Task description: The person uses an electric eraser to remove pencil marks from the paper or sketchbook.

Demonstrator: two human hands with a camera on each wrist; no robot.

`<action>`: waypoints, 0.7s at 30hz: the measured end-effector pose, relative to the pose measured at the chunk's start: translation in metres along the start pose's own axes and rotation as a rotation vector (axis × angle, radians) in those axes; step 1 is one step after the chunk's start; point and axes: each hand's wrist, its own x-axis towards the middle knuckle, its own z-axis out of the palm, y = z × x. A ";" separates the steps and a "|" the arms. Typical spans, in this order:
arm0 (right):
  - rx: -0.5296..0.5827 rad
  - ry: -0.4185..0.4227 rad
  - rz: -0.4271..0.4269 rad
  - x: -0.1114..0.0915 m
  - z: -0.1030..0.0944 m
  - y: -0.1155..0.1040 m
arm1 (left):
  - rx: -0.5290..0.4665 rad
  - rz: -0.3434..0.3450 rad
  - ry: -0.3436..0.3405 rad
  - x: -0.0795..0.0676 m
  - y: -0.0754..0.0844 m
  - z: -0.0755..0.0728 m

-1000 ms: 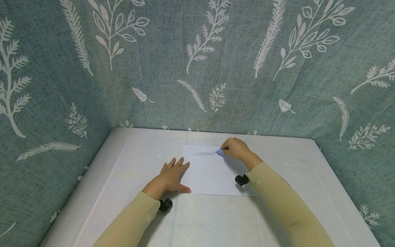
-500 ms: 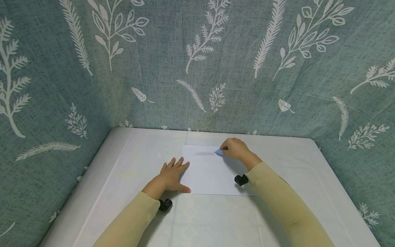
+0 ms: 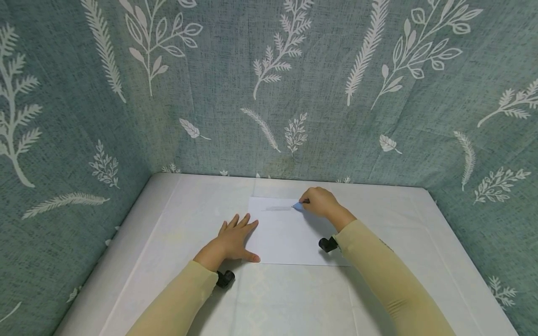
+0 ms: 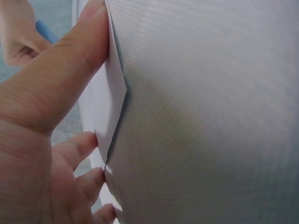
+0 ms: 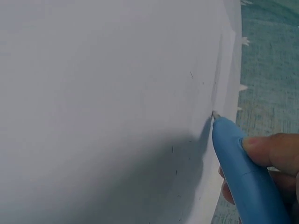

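Observation:
A white sheet of paper [image 3: 290,240] lies on the table. Across its left edge my left hand [image 3: 233,243] rests with fingers spread and thumb at the near-left corner. In the left wrist view the thumb [image 4: 70,65] presses on the paper [image 4: 110,107] near a corner. My right hand [image 3: 321,203] pinches a thick blue pen [image 5: 245,170] between thumb and fingers near the sheet's far edge. The pen's metal tip [image 5: 215,115] is right at the paper, at the right end of thin grey lines [image 3: 277,208] running sideways near the top.
A white cloth [image 3: 290,303] covers the table. Teal fabric [image 3: 218,93] with white leaf prints hangs behind it and along both sides. Dark wrist cameras [image 3: 225,279] sit below the sleeve cuffs.

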 end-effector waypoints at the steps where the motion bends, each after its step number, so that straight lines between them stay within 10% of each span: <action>1: -0.002 -0.004 -0.004 0.000 0.000 0.000 | 0.001 -0.001 0.000 0.000 0.000 0.000; 21: -0.023 -0.024 -0.024 -0.001 0.001 -0.003 | 0.013 0.016 0.008 0.002 -0.003 0.003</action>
